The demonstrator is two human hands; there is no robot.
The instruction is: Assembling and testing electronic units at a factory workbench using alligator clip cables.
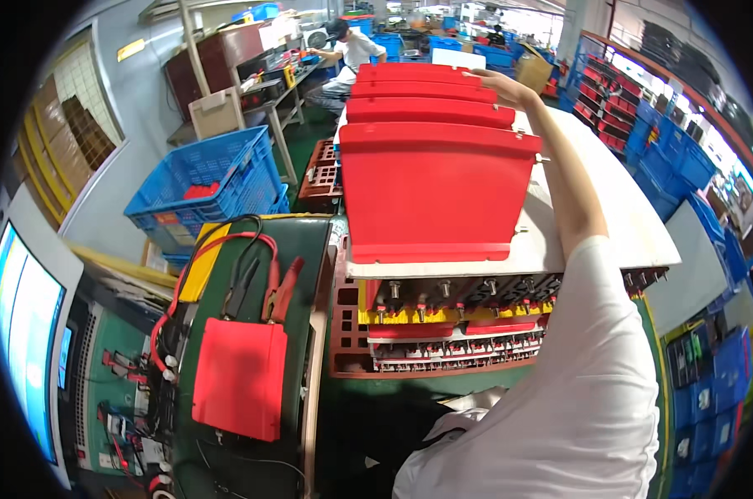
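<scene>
My right arm stretches far forward over a white board (589, 179). At its end, my right hand (508, 89) touches the far right of a row of red metal cases, its fingers stretched out toward the farthest case (410, 72). Several of these cases stand upright one behind another, and the nearest red case (435, 195) shows its broad flat face. Small metal bolts stick out from their right sides. My left hand is not in view. On a green-topped bench to the left lies another red case (240, 378), with red clamp (283, 291) and black clamp (242, 287) at its far end.
Under the white board are stacked layers of units with metal terminals (443, 289). A blue crate (206, 183) stands beyond the green bench (310, 241). A monitor (27, 333) is at the far left. Another person (356, 54) sits at a back bench. Blue bins (668, 150) line the right.
</scene>
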